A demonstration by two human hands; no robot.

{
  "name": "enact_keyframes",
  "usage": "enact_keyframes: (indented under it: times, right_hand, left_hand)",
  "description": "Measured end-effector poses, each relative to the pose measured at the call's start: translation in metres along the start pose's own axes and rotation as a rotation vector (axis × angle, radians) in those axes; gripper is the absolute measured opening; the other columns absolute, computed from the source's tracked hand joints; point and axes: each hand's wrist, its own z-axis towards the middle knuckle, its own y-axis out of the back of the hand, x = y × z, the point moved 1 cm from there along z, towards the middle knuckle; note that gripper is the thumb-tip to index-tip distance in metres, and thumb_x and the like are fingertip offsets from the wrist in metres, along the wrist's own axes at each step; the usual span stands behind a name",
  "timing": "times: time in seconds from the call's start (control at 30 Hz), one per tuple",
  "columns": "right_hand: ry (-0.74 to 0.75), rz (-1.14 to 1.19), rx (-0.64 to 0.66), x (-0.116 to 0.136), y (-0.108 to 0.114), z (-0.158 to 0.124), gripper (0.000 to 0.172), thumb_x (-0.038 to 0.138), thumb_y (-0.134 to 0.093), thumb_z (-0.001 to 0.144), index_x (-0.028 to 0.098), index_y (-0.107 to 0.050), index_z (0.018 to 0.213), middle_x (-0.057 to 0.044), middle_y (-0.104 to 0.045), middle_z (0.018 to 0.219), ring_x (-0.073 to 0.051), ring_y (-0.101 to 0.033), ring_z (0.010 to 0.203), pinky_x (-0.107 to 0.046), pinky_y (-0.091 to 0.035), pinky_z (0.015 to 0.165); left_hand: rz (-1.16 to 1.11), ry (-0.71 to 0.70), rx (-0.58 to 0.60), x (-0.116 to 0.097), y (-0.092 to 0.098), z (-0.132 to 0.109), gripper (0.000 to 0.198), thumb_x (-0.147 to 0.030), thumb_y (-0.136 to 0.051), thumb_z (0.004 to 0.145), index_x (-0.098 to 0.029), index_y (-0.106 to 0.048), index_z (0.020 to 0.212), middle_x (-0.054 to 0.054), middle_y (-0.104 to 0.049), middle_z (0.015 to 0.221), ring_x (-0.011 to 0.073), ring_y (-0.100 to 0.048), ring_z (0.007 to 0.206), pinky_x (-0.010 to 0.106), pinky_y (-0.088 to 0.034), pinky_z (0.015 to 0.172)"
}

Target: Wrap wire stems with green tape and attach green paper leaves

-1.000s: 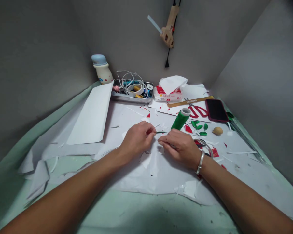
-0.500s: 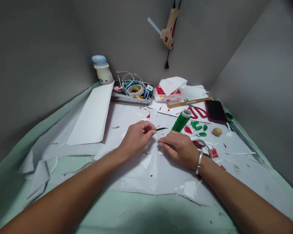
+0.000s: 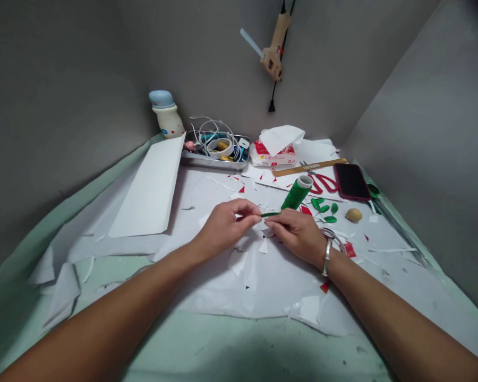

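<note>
My left hand (image 3: 227, 225) and my right hand (image 3: 298, 233) meet over white paper (image 3: 239, 276) on the table, fingers pinched. Between them runs a thin green stem (image 3: 269, 214); the left fingertips pinch one end and the right fingertips pinch the other. A green tape roll (image 3: 297, 193) lies just beyond my right hand. Small green paper leaves (image 3: 325, 208) sit to its right. A silver bangle (image 3: 326, 254) is on my right wrist.
Red scissors (image 3: 323, 183), a wooden ruler (image 3: 308, 166) and a dark phone (image 3: 351, 181) lie at the back right. A metal tray of cables (image 3: 217, 151), a tissue pack (image 3: 274, 151) and a bottle (image 3: 167, 114) stand at the back. A glue gun (image 3: 273, 50) hangs on the wall.
My right hand has lifted off the paper and moved up and left to take the free end of the green stem. My left hand kept its pinch and shifted slightly right.
</note>
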Motion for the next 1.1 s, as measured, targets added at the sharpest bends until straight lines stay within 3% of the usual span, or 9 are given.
enact_keyframes:
  times: [0.13,0.2,0.3,0.4,0.53,0.63,0.8,0.93,1.1]
  right_hand:
    - [0.166,-0.084,0.084,0.017,-0.004,-0.004,0.016,0.019,-0.055,0.091,0.019,-0.071,0.088,-0.002,-0.067,0.071,-0.016,-0.055,0.069,-0.029,-0.044,0.068]
    - [0.216,-0.105,0.05,0.022,-0.002,-0.004,0.017,0.021,-0.054,0.092,0.018,-0.071,0.09,-0.003,-0.066,0.07,-0.016,-0.054,0.068,-0.029,-0.044,0.067]
    - [0.193,-0.075,-0.035,0.02,0.004,-0.002,0.017,0.021,-0.054,0.092,0.018,-0.07,0.09,-0.003,-0.068,0.072,-0.015,-0.055,0.067,-0.029,-0.044,0.068]
    - [0.065,-0.038,-0.095,0.009,0.008,0.0,0.016,0.021,-0.055,0.092,0.02,-0.07,0.087,-0.002,-0.069,0.074,-0.015,-0.058,0.07,-0.029,-0.045,0.069]
    - [-0.061,-0.01,-0.05,-0.004,0.006,0.001,0.016,0.022,-0.056,0.091,0.021,-0.071,0.087,-0.003,-0.072,0.081,-0.016,-0.062,0.076,-0.029,-0.047,0.071]
    - [-0.025,-0.034,0.051,-0.002,0.0,-0.001,0.015,0.019,-0.056,0.089,0.02,-0.071,0.086,-0.002,-0.071,0.08,-0.016,-0.061,0.075,-0.029,-0.046,0.071]
    - [0.152,-0.092,0.103,0.018,-0.002,-0.004,0.014,0.016,-0.056,0.088,0.019,-0.07,0.086,-0.002,-0.068,0.073,-0.015,-0.056,0.07,-0.028,-0.044,0.069]
    - [0.203,-0.118,0.002,0.021,0.003,-0.002,0.017,0.02,-0.054,0.092,0.018,-0.07,0.089,-0.003,-0.067,0.071,-0.015,-0.054,0.067,-0.028,-0.042,0.067]
    - [0.077,-0.017,-0.084,0.01,0.007,0.0,0.017,0.022,-0.055,0.092,0.02,-0.071,0.088,-0.002,-0.068,0.072,-0.016,-0.057,0.069,-0.029,-0.045,0.069]
  left_hand:
    - [0.2,0.001,-0.126,0.011,0.0,0.002,0.012,-0.02,-0.054,0.084,-0.017,-0.065,0.082,0.004,-0.067,0.084,0.017,-0.059,0.078,0.03,-0.045,0.073]
    - [0.347,-0.047,-0.084,0.015,-0.004,0.0,0.014,-0.016,-0.052,0.083,-0.017,-0.066,0.082,0.005,-0.066,0.086,0.0179,-0.059,0.079,0.032,-0.045,0.074]
    - [0.461,-0.178,0.087,0.016,-0.011,-0.003,0.016,-0.014,-0.052,0.083,-0.018,-0.068,0.084,0.005,-0.066,0.084,0.0184,-0.058,0.079,0.033,-0.044,0.077]
    - [0.365,-0.201,0.214,0.012,-0.014,-0.004,0.014,-0.017,-0.055,0.082,-0.019,-0.069,0.084,0.004,-0.067,0.083,0.018,-0.059,0.079,0.031,-0.044,0.076]
    - [0.079,0.01,0.177,0.006,-0.008,-0.002,0.012,-0.022,-0.057,0.08,-0.018,-0.068,0.08,0.003,-0.067,0.08,0.0154,-0.059,0.073,0.028,-0.045,0.07]
    - [-0.014,0.134,0.101,0.007,-0.003,0.002,0.013,-0.026,-0.058,0.08,-0.016,-0.067,0.08,0.001,-0.066,0.073,0.0134,-0.055,0.065,0.026,-0.042,0.062]
    - [0.091,0.186,-0.022,0.013,0.0,0.003,0.012,-0.023,-0.058,0.077,-0.016,-0.068,0.076,0.003,-0.067,0.071,0.0145,-0.055,0.064,0.027,-0.04,0.061]
    - [0.165,0.166,0.048,0.012,-0.005,-0.001,0.014,-0.018,-0.055,0.075,-0.016,-0.068,0.077,0.004,-0.068,0.072,0.015,-0.056,0.064,0.027,-0.041,0.061]
    - [0.078,0.14,0.216,0.012,-0.009,-0.004,0.015,-0.023,-0.057,0.076,-0.016,-0.069,0.08,0.0,-0.063,0.065,0.012,-0.052,0.057,0.024,-0.039,0.058]
